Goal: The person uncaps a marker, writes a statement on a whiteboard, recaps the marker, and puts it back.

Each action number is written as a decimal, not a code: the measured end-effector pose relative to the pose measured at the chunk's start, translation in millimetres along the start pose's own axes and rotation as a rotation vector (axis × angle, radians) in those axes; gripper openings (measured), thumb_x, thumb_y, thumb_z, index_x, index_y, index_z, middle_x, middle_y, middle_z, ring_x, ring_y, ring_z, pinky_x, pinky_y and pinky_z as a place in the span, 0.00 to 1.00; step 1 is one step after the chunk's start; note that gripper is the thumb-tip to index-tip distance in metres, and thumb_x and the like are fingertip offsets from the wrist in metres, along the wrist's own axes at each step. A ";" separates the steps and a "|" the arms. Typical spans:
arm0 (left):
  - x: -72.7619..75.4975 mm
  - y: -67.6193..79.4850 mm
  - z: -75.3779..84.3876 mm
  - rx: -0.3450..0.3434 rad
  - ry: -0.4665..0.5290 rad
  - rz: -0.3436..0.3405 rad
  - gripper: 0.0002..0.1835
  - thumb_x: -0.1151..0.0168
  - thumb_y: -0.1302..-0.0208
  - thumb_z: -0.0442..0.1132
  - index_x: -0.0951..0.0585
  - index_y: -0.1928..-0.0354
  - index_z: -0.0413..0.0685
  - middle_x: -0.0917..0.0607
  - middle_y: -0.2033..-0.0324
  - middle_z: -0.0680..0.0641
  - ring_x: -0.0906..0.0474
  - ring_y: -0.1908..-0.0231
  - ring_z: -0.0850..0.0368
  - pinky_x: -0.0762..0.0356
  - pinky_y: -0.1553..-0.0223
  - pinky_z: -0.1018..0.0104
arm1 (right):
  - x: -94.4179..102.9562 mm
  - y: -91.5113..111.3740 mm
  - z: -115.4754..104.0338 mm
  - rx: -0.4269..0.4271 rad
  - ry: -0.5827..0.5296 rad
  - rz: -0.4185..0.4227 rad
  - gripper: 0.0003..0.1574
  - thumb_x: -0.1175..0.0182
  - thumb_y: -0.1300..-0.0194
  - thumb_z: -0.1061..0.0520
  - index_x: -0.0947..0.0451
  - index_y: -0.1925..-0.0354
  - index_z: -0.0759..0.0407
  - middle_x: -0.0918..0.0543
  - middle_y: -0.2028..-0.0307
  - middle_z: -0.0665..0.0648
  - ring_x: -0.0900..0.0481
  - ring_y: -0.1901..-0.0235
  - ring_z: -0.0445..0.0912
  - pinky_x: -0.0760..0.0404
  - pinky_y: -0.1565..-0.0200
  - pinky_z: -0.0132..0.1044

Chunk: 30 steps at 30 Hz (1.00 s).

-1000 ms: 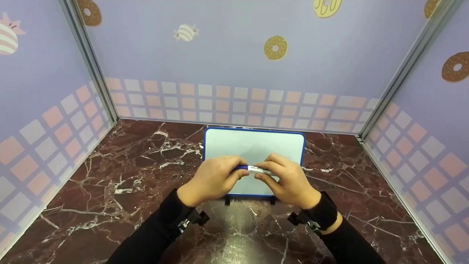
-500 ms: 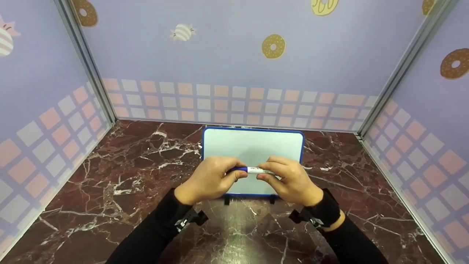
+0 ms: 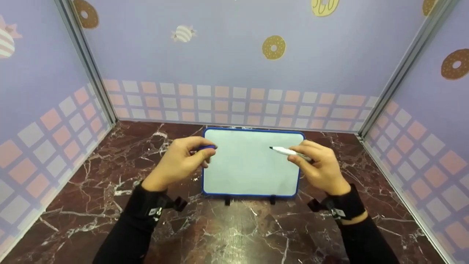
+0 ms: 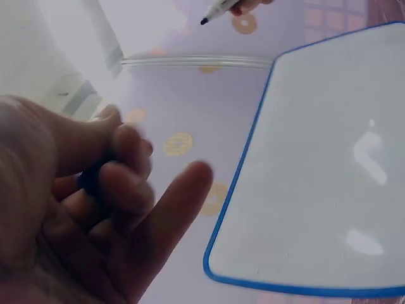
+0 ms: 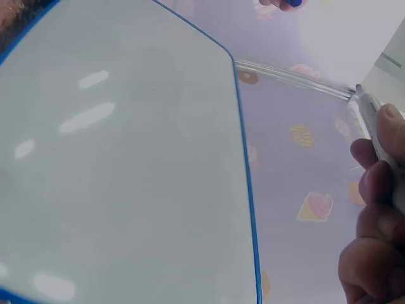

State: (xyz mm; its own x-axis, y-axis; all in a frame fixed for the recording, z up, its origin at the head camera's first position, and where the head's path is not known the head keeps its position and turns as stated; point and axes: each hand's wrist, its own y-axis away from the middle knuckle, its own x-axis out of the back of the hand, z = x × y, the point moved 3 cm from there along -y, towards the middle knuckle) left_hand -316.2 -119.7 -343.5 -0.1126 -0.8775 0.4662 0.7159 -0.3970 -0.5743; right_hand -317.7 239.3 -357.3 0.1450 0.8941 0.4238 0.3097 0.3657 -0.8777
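Note:
In the head view my left hand (image 3: 179, 161) pinches a blue marker cap (image 3: 207, 147) between thumb and fingers, over the whiteboard's left edge. In the left wrist view only a bit of the dark blue cap (image 4: 93, 180) peeks out among the curled fingers. My right hand (image 3: 320, 167) grips a white marker (image 3: 285, 150), its bare black tip pointing left across the board's upper right. Behind both hands stands a blue-framed whiteboard (image 3: 249, 168), its surface without visible marks. The right wrist view shows the marker (image 5: 373, 120) between thumb and fingers.
The whiteboard rests on small black feet (image 3: 227, 200) on a dark red marbled tabletop (image 3: 234, 234). Purple panels (image 3: 227, 55) with printed sweets and checks enclose the back and both sides, joined by grey metal posts (image 3: 88, 62).
Both hands were together on the capped marker in front of the board. Now they are apart: the cap has come off leftward in my left hand, the marker moved right in my right hand.

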 end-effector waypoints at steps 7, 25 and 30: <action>-6.7 -3.7 1.9 -0.001 -0.038 -0.136 0.09 0.32 0.18 0.38 0.10 0.46 0.40 0.09 0.65 0.49 0.12 0.70 0.55 0.10 0.68 0.60 | 1.2 1.2 -0.6 -0.001 0.027 -0.100 0.18 0.24 0.36 0.73 0.09 0.48 0.63 0.15 0.66 0.54 0.30 0.75 0.42 0.33 0.72 0.34; 26.2 2.0 -15.8 0.132 -0.230 -0.150 0.14 0.35 0.15 0.40 0.12 0.36 0.43 0.09 0.49 0.48 0.15 0.63 0.56 0.15 0.53 0.55 | -2.8 2.3 -1.7 -0.047 0.059 -0.112 0.10 0.25 0.27 0.61 0.08 0.49 0.60 0.15 0.66 0.52 0.29 0.74 0.43 0.34 0.70 0.35; 40.7 -0.4 -36.3 0.285 -0.209 -0.171 0.16 0.44 0.11 0.40 0.17 0.33 0.40 0.14 0.56 0.45 0.23 0.71 0.52 0.20 0.63 0.58 | -0.7 1.3 -1.9 -0.017 0.071 -0.106 0.17 0.23 0.35 0.71 0.08 0.49 0.61 0.15 0.67 0.53 0.30 0.75 0.43 0.34 0.71 0.34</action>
State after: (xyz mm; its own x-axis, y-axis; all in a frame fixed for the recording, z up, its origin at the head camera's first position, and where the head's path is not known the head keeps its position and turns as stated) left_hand -346.1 -165.0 -348.8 -0.1254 -0.7194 0.6832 0.8649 -0.4167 -0.2800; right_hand -315.6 238.7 -358.3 0.1761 0.8299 0.5294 0.3422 0.4527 -0.8234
